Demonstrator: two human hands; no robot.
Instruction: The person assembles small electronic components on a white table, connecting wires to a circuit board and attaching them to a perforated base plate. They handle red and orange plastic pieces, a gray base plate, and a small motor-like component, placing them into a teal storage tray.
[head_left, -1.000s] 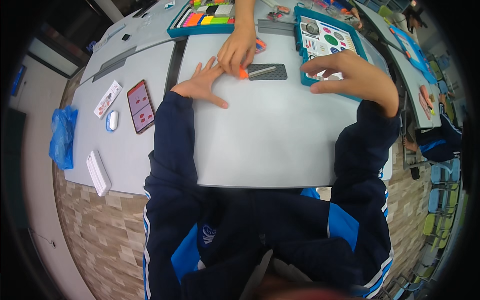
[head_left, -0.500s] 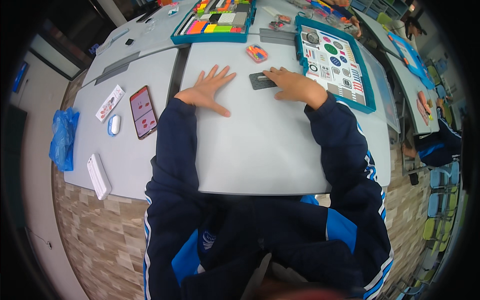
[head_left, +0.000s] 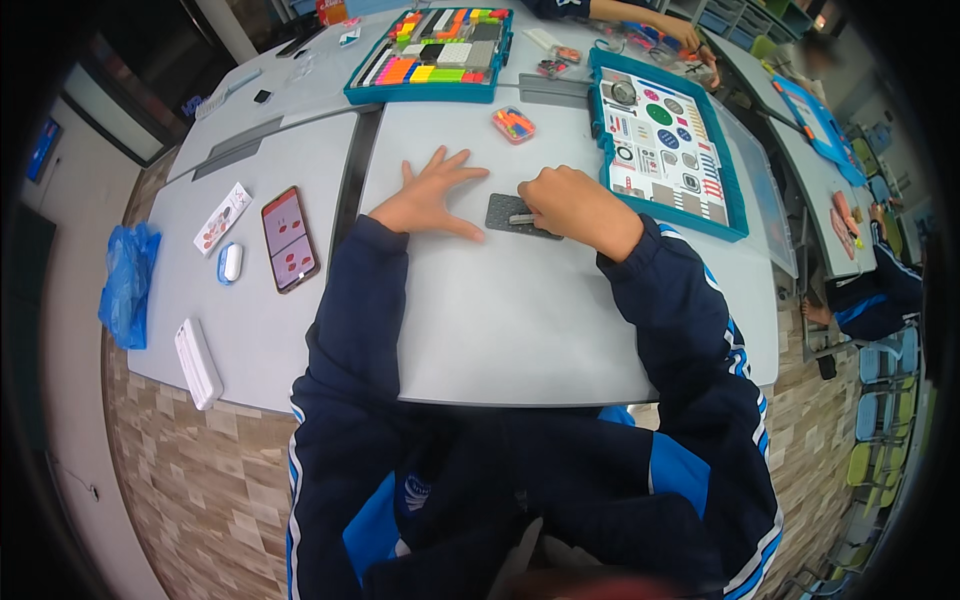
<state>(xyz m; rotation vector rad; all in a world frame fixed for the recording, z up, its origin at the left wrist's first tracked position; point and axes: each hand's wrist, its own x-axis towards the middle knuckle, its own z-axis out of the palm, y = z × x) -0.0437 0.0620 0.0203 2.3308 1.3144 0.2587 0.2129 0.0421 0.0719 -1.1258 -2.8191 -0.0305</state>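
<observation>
Fingers of the right hand (head_left: 570,205) were curled shut over the right end of a small dark grey perforated plate (head_left: 512,214), pinching what looked like a short pale metal piece (head_left: 521,218) against it, though the fingertips themselves were hidden under the knuckles. Half a second before, that hand had lain flatter across the plate, farther up the table; a second before, it had rested on the teal tray of printed parts (head_left: 668,140) while another person's hand reached down over the plate, and that hand had since gone. The plate now lay nearer the wearer on the grey table (head_left: 520,320), between the two hands. This suggested that fetching was over and fitting the piece to the plate had begun. Left hand (head_left: 432,192) lay palm down, fingers spread wide and flat on the table, its thumb just beside the plate's left edge, holding nothing. Both forearms in dark blue sleeves angled inward from the lower edge. A small clear box of orange pieces (head_left: 513,124) sat just beyond the hands, untouched.
</observation>
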